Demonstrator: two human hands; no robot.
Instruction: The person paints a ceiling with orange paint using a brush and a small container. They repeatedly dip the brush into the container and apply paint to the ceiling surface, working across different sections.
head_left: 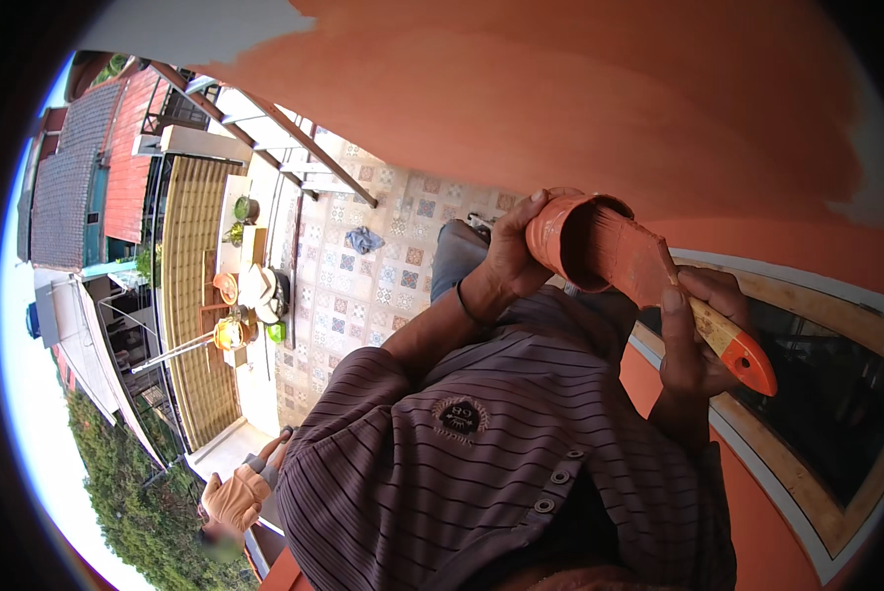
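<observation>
My left hand (514,246) is wrapped round a small cup (552,241) smeared with orange-red paint, tilted so its mouth faces right. In my right hand (696,330) is a wide paintbrush (723,335) with a pale wooden handle and an orange-red end. Its bristles, coated in the same orange-red paint, are at the cup's mouth, the tip reaching inside. How much paint lies in the cup is hidden. Beyond both hands stands a wall (560,118) painted orange-red, with pale grey patches at its upper left and far right.
A wooden-framed window (836,483) is close on the right. A ladder (309,148) stands on the patterned tile floor (329,295), where a blue cloth (364,240) lies. Farther left are an orange bucket (229,335), potted plants (245,209), a slatted fence (201,315) and another person (237,497).
</observation>
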